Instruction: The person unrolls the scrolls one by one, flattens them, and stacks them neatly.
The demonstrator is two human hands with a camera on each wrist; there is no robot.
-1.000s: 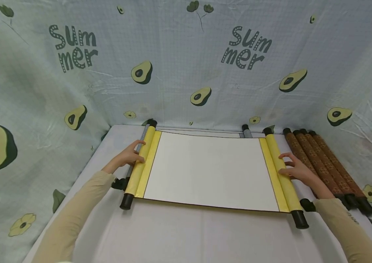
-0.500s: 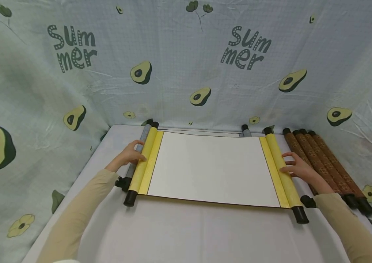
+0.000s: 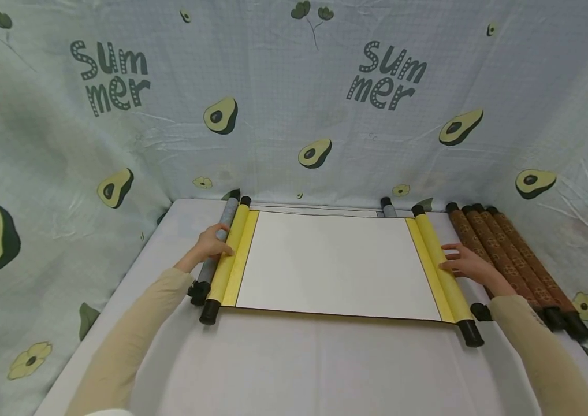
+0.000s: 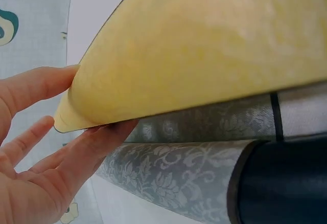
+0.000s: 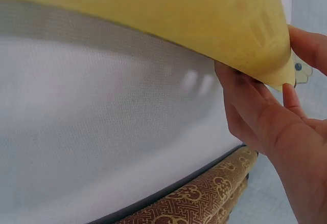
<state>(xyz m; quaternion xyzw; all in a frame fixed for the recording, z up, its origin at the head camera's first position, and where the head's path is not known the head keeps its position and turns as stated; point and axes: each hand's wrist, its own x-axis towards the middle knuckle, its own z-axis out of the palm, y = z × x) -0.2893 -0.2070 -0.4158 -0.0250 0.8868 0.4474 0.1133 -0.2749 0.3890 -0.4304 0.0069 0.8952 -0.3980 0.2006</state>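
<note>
A hanging scroll with yellow borders and white paper [image 3: 335, 266] is spread out between its two yellow rollers, black caps at their ends. My left hand [image 3: 209, 244] grips the left roller [image 4: 179, 45], thumb and fingers on opposite sides of it. My right hand [image 3: 471, 267] holds the right roller [image 5: 219, 19] the same way. Beneath and behind it is a grey scroll; its floral-patterned left roller [image 4: 179, 178] lies beside the yellow one, under my left hand. The grey scroll's right roller [image 3: 389, 208] shows at the back; its middle is hidden under the yellow-edged scroll.
Several brown patterned rolled scrolls [image 3: 514, 260] lie side by side on the right of the white table [image 3: 273, 370]. A curtain [image 3: 273, 75] printed with avocados and lettering hangs behind and along the sides. The table's left edge runs under my left sleeve [image 3: 138, 341].
The rollers' front ends have shifted back a little, and the left roller has moved slightly right with my left hand. More of the grey left roller now shows. Both hands keep hold.
</note>
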